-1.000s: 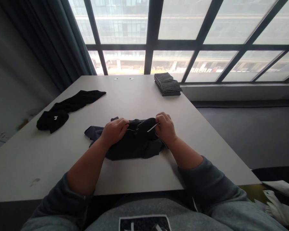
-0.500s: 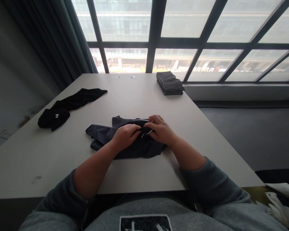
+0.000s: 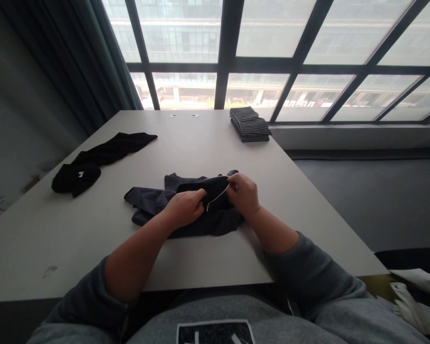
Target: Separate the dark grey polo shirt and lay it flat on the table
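A dark grey-blue garment (image 3: 215, 223) lies bunched on the white table (image 3: 200, 263) in front of me. Its black part with white piping (image 3: 217, 188) is raised between my hands. My left hand (image 3: 186, 206) is closed on the near left of this black part, thumb and fingers pinching the cloth. On the other side my right hand (image 3: 244, 193) pinches the piped edge near its right end. A loose flap of the garment (image 3: 148, 197) spreads out to the left of my left wrist.
Toward the left edge lies a crumpled black garment (image 3: 111, 150) with a small white mark. A folded striped cloth stack (image 3: 250, 125) sits at the far right corner. Behind the table are windows and a dark curtain (image 3: 75, 57). White items (image 3: 412, 301) lie low at the right.
My right hand has shifted slightly right and up along the piped edge, stretching the black part wider. My left hand has drawn a little left. The view has shifted slightly.
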